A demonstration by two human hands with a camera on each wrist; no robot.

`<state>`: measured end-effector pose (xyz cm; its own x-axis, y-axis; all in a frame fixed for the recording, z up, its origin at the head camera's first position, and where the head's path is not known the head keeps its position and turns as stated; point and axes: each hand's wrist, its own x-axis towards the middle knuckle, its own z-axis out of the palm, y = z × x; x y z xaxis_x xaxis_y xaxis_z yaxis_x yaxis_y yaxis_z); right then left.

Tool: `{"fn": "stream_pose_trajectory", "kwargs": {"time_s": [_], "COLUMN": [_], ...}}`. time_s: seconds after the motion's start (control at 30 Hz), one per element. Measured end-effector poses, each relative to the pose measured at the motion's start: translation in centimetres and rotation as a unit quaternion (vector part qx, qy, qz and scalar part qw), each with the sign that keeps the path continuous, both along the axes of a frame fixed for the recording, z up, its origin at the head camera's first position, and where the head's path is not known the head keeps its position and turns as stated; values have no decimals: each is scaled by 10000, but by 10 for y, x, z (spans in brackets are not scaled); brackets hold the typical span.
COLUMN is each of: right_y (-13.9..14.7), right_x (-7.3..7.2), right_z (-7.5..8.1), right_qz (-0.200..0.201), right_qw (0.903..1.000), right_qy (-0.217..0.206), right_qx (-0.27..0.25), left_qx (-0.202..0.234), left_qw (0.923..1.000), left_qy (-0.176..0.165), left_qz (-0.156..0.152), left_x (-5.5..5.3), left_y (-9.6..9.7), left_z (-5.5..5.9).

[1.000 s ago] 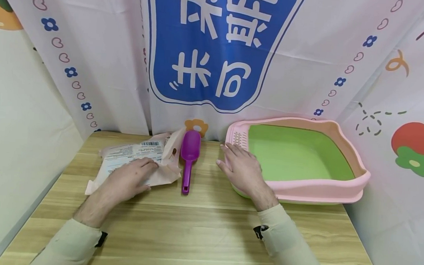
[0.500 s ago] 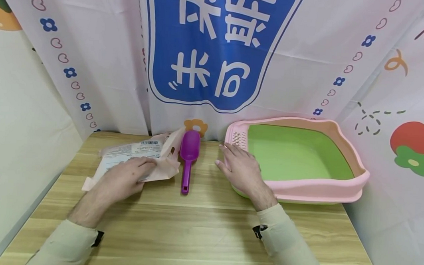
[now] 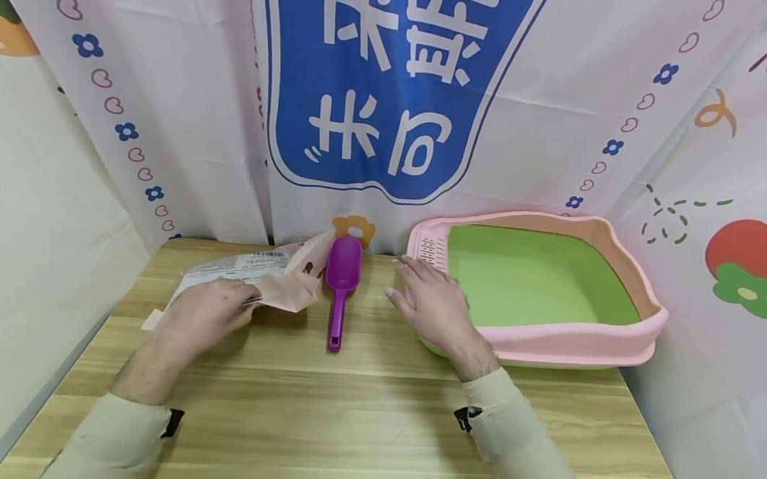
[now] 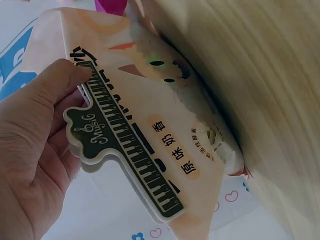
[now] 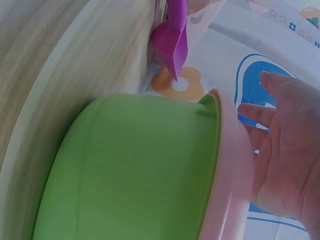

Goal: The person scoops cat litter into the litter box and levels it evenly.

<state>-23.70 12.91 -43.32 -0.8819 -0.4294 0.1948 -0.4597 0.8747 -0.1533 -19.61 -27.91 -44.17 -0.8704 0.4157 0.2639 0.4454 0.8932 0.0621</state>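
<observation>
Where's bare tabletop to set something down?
Free: wood-grain table between both beige sleeves; narrow strip between purple plastic scoop and right hand. Crowded: back left, peach printed bag beside scoop; back right, pink-rimmed green plastic tray.

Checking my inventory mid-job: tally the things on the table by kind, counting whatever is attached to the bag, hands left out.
Bag: 1
Clip: 1
Scoop: 1
Tray, pink and green: 1
Total: 4

Bag (image 4: 145,95) creased; clip (image 4: 127,137) smooth; tray (image 3: 560,344) smooth plastic; scoop (image 3: 344,268) glossy plastic; tabletop (image 3: 348,418) wood-grained.
</observation>
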Motion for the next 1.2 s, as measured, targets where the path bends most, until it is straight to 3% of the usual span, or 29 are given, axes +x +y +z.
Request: {"fn": "stream_pose_trajectory", "kwargs": {"time_s": [0.27,0.63,0.93,1.2], "right_y": [-9,-30,-49,-69], "right_x": [-2,-7,-13,-19], "right_z": [1,7,8,10], "right_qz": [6,228,431,674], "right_qw": [10000,9989,9947,9921], "right_qy": [22,161,256,444], "right_qx": [-50,-372,-903,-960], "left_qx": [124,539,863,762], "left_qw": [9989,9935,9882,9846], "left_qy": [428,1000,1237,1423], "left_qz": [-148,-33,278,666], "left_x": [-4,-17,-30,-34], "left_y": [-7,-16,-15,-17], "left_z": [10,20,27,29]}}
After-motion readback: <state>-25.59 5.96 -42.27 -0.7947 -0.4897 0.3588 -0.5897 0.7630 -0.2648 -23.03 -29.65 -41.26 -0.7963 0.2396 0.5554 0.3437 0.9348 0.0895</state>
